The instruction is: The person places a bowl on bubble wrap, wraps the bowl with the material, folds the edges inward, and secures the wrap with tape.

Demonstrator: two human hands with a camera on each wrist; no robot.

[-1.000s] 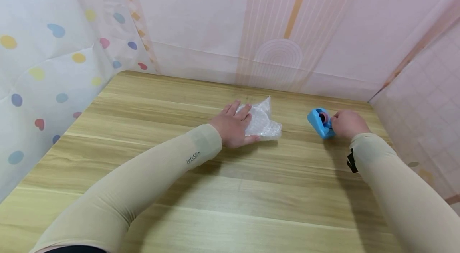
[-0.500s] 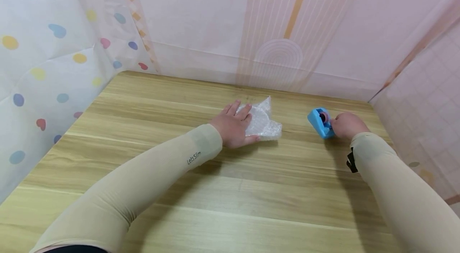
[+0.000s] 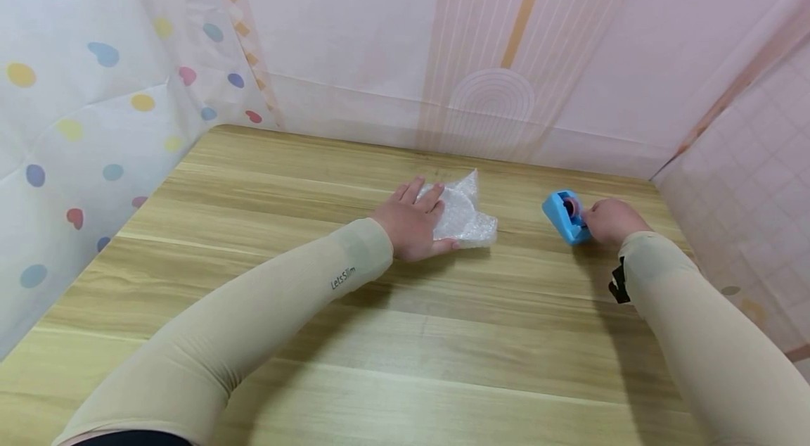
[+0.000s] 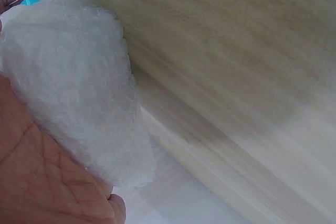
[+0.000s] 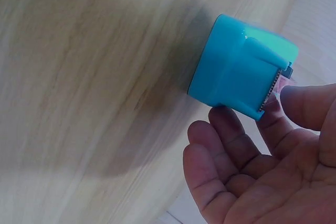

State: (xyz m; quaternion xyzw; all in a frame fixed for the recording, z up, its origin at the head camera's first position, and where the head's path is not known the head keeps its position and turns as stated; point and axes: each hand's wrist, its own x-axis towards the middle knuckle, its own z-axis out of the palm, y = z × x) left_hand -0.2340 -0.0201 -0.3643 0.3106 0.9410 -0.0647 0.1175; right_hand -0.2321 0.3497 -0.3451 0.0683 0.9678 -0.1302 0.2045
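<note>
From my console I saw a wooden table (image 3: 481, 376), a bubble-wrap bundle (image 3: 467, 215) near its far edge under the left hand (image 3: 411, 226), fingers spread; toward the far right corner, the right hand (image 3: 614, 219), at a blue tape dispenser (image 5: 236, 66), pinched pinkish tape (image 5: 284, 81).

On my head feed I read "LetsSlim", dark lettering (image 3: 342, 278) on the beige left sleeve (image 3: 243, 326), near its wrist end. I see it run lengthwise, slanting up to the right.

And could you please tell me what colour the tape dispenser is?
The tape dispenser is blue, shown best in the right wrist view.
</note>
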